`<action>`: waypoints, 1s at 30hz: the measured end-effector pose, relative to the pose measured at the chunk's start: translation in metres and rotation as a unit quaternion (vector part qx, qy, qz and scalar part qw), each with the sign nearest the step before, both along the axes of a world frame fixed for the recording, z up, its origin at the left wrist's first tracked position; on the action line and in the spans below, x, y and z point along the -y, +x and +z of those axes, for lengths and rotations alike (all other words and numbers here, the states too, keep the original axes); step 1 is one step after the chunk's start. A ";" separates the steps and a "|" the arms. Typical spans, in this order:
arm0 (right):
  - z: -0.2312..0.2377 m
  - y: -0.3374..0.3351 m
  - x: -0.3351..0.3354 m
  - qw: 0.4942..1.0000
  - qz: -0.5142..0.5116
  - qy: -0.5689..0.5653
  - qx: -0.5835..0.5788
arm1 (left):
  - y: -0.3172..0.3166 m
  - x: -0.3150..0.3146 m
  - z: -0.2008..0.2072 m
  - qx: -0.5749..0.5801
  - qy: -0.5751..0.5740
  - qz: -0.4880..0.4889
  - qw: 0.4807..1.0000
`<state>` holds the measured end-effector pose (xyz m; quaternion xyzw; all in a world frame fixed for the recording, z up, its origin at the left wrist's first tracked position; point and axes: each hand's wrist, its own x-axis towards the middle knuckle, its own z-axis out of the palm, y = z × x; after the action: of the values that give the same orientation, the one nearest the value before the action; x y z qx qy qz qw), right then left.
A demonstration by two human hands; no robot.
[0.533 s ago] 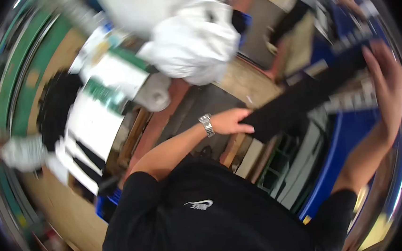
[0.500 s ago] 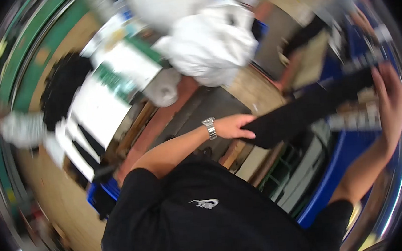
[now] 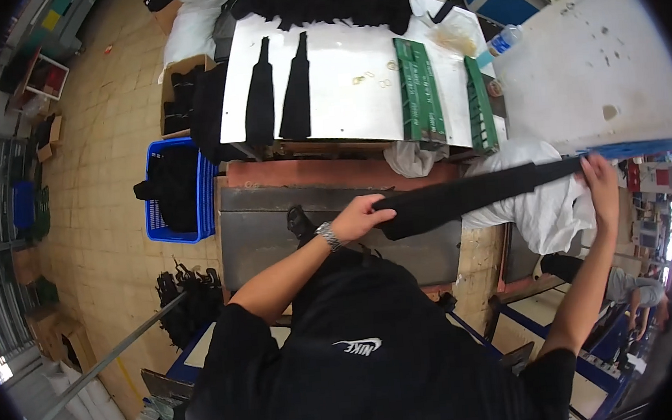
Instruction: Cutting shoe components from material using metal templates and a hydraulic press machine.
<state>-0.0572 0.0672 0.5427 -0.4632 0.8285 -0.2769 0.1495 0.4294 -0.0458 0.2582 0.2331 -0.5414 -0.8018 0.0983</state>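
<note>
A long, tapering piece of black knitted fabric is stretched between my two hands, sloping up to the right. My left hand, below a silver watch, pinches its wide end. My right hand grips the narrow end, with the arm reaching out to the right. Ahead of me, two similar black fabric pieces, a left one and a right one, lie side by side on a white table. A heap of black fabric covers the table's far edge.
Two green slatted strips, one wide and one narrow, lie on the table's right side. A blue basket of black fabric stands to its left. White sacks sit below my right hand. Another person is at the far right.
My view has swung round, so the white table now lies straight ahead instead of at the left. Both hands still hold the fabric taut.
</note>
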 end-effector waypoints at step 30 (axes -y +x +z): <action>-0.518 0.355 0.753 0.903 0.400 0.115 0.103 | 0.161 0.213 -0.158 0.137 0.353 0.604 0.701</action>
<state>0.2977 -0.6858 0.0251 -0.7044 0.5796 -0.1429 0.3839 0.5908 -0.2587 0.0999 0.6352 0.0309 -0.6623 0.3961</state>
